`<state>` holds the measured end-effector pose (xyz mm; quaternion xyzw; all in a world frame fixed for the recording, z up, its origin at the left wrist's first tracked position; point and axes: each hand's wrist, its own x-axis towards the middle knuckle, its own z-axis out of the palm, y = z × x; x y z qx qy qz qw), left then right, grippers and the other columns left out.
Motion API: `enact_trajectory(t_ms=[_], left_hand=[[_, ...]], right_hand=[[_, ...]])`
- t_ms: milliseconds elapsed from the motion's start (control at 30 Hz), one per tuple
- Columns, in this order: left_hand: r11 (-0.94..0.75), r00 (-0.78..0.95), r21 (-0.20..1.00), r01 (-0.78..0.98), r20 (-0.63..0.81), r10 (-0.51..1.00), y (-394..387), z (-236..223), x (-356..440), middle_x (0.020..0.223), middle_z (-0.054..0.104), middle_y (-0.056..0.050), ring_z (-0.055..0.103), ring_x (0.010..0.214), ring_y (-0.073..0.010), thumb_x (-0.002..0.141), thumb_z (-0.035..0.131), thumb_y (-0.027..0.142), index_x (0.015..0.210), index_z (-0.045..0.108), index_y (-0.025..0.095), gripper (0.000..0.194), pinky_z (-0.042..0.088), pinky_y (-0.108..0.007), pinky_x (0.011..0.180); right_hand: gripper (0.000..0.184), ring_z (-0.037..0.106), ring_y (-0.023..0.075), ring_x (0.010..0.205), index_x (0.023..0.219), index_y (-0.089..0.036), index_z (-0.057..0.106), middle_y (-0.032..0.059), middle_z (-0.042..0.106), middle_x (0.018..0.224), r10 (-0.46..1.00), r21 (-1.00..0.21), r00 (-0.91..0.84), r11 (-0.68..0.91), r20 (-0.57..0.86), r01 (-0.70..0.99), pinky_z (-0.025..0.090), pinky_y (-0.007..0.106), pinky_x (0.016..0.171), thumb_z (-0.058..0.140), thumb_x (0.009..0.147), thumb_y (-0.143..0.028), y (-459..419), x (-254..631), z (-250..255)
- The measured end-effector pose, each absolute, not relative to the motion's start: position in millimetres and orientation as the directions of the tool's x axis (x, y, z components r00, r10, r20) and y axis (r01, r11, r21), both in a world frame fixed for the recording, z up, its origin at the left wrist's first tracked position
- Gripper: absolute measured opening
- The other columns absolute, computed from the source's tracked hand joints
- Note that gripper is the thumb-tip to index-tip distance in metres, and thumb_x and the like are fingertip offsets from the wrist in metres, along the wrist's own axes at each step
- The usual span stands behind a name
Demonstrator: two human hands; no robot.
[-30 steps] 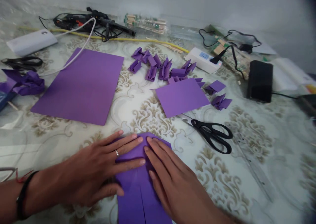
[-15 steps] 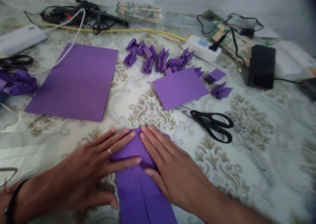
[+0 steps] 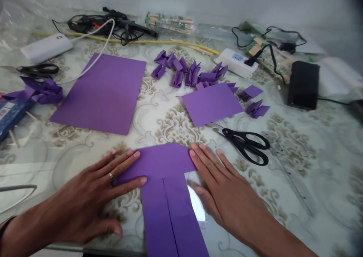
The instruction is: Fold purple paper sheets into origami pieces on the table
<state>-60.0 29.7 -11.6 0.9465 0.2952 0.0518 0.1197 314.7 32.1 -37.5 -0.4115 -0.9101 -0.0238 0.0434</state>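
A folded purple paper (image 3: 164,160) lies flat in front of me, shaped like a T with a wide top fold and a slit down its long lower part. My left hand (image 3: 104,189) rests with spread fingers on the left end of the top fold. On the right end, the fingertips of my right hand (image 3: 221,185) press the edge, fingers stretched out. Neither hand grips anything. Just beyond my right hand lie black-handled scissors (image 3: 246,143), their blades partly under a smaller purple sheet (image 3: 212,102).
A large purple sheet (image 3: 102,94) lies at left. Several folded purple pieces (image 3: 193,73) sit behind the small sheet. A clear ruler (image 3: 293,183) lies at right. Further back are a white power strip (image 3: 236,62), a black box (image 3: 303,85), cables and a white power bank (image 3: 47,47).
My hands have moved apart from the middle of the top fold to its two ends, uncovering it. The camera view has shifted slightly left.
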Motion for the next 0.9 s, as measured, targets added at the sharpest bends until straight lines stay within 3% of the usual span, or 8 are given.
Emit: enact_trajectory(t_ms=[133,233,400,600,667,733,800,900], left_hand=[[-0.791,0.804,0.202,0.578,0.023,0.594,23.8,-8.1,-66.7,0.186,0.016,-0.010,0.027,0.169,-0.0339,0.104,0.050,0.078,0.173,0.036,0.026,0.087,0.004,-0.048,0.140],[-0.777,0.790,0.178,0.603,-0.003,0.613,19.4,-5.4,-71.4,0.182,0.032,-0.010,0.034,0.166,-0.0322,0.103,0.050,0.080,0.175,0.031,0.020,0.095,-0.002,-0.047,0.140],[-0.770,0.786,0.196,0.607,-0.004,0.619,14.4,-7.0,-83.3,0.175,0.045,-0.007,0.042,0.162,-0.0324,0.100,0.061,0.075,0.176,0.028,0.021,0.099,-0.007,-0.046,0.140],[-0.756,0.780,0.276,0.594,0.032,0.625,28.7,0.0,-77.6,0.173,0.050,-0.003,0.041,0.163,-0.0360,0.103,0.060,0.065,0.169,0.044,0.030,0.076,0.001,-0.056,0.141],[-0.763,0.784,0.320,0.562,0.088,0.615,37.3,3.0,-58.5,0.167,0.057,-0.005,0.042,0.162,-0.0320,0.108,0.058,0.050,0.158,0.054,0.029,0.055,0.007,-0.055,0.142],[-0.765,0.769,0.353,0.539,0.165,0.618,44.5,2.5,-34.3,0.160,0.064,-0.008,0.045,0.161,-0.0261,0.112,0.055,0.037,0.156,0.053,0.024,0.046,0.019,-0.052,0.141],[-0.785,0.792,0.346,0.514,0.160,0.589,48.5,-2.3,-12.8,0.171,0.051,-0.013,0.031,0.168,-0.0258,0.115,0.048,0.033,0.167,0.037,0.016,0.056,0.021,-0.052,0.141],[-0.820,0.835,0.280,0.499,0.096,0.541,49.3,-13.8,2.0,0.178,0.039,-0.017,0.022,0.171,-0.0266,0.116,0.046,0.046,0.171,0.029,0.008,0.069,0.019,-0.048,0.141]], right_hand=[[0.073,0.036,0.0284,0.165,0.177,-0.010,0.001,0.0134,0.042,0.176,0.758,0.025,-0.643,0.645,0.104,0.764,0.036,0.056,0.130,0.032,0.116,-0.036,28.7,321.4,-38.6],[0.070,0.028,0.0253,0.168,0.177,-0.013,0.005,0.0103,0.039,0.178,0.773,-0.021,-0.625,0.630,0.106,0.776,0.030,0.054,0.132,0.031,0.116,-0.033,27.3,321.5,-39.6],[0.069,0.029,0.0283,0.168,0.177,-0.015,0.011,0.0099,0.040,0.178,0.799,-0.054,-0.589,0.598,0.120,0.800,0.032,0.058,0.131,0.034,0.114,-0.028,26.0,321.2,-40.6],[0.057,0.040,0.0313,0.163,0.169,-0.012,0.039,0.0124,0.053,0.170,0.792,-0.072,-0.585,0.603,0.176,0.794,0.038,0.060,0.129,0.040,0.113,-0.025,35.1,313.2,-33.7],[0.052,0.043,0.0322,0.161,0.163,-0.011,0.048,0.0149,0.055,0.168,0.786,-0.082,-0.584,0.608,0.202,0.790,0.040,0.060,0.129,0.044,0.113,-0.026,38.2,302.9,-27.4],[0.052,0.043,0.0328,0.161,0.163,-0.011,0.048,0.0162,0.052,0.170,0.765,-0.097,-0.606,0.635,0.216,0.767,0.042,0.060,0.128,0.046,0.113,-0.026,38.0,290.7,-21.0],[0.056,0.038,0.0328,0.164,0.167,-0.012,0.044,0.0158,0.046,0.174,0.716,-0.129,-0.673,0.697,0.183,0.706,0.044,0.059,0.128,0.048,0.112,-0.026,34.6,280.0,-17.7],[0.065,0.034,0.0358,0.165,0.170,-0.012,0.039,0.0169,0.039,0.177,0.669,-0.189,-0.739,0.738,0.081,0.647,0.045,0.061,0.128,0.056,0.110,-0.033,29.1,273.4,-20.8]])
